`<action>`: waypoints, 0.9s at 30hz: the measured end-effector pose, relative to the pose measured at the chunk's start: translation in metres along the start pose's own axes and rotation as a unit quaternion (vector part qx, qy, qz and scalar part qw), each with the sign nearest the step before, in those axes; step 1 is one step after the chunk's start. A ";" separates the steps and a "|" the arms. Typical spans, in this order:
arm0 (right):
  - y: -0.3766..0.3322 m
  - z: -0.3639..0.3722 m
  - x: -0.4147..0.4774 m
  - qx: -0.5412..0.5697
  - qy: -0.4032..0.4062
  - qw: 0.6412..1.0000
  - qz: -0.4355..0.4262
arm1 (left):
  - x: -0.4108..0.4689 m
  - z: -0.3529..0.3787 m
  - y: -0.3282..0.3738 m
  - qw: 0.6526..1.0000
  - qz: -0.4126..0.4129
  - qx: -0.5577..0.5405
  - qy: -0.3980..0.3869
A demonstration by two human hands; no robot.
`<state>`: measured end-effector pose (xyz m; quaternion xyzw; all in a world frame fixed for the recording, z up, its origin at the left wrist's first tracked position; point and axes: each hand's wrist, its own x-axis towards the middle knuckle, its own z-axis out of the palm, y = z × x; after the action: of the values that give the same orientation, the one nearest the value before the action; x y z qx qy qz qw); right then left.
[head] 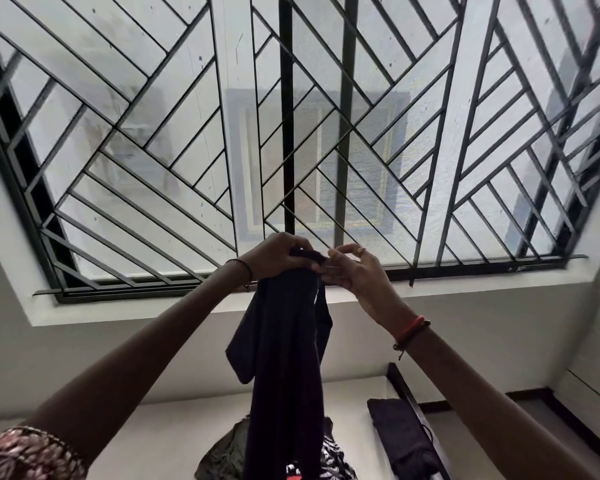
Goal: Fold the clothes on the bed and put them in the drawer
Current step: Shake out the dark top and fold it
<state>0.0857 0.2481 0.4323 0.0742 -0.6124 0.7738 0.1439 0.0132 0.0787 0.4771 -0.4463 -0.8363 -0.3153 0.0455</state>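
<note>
**Dark garment held high against the window**

Both arms are up. The left hand (279, 256) grips the bunched top of the dark garment (284, 358), fingers curled over the cloth. The right hand (357, 271) pinches the same top edge just beside it with its fingertips. The fabric is soft, matte and near-black, and it hangs in long limp folds with one flap dangling on the left.

Behind it is a window grille (187, 133) of thin dark metal bars in diagonal patterns. Down below is the bed (146, 431) with its smooth pale sheet. On it lies a crumpled pile of clothes (222, 455), greyish-green and patterned. A folded dark piece (402, 434) lies flat on the bed near its dark edge.
</note>
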 end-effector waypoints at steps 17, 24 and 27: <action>0.030 -0.090 0.035 -0.564 -0.190 0.769 -0.232 | -0.022 -0.070 -0.048 0.995 -0.076 0.053 0.032; -0.029 -0.091 0.051 -0.485 -0.204 0.843 -0.110 | -0.029 -0.074 -0.058 0.993 -0.066 -0.010 0.097; -0.043 -0.089 0.050 -0.456 -0.200 0.862 -0.100 | -0.026 -0.074 -0.061 0.987 -0.060 -0.047 0.141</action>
<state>0.0570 0.3505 0.4658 0.2141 -0.9017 0.3582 0.1131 -0.0341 -0.0066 0.4968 -0.3483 -0.8310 -0.4160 0.1227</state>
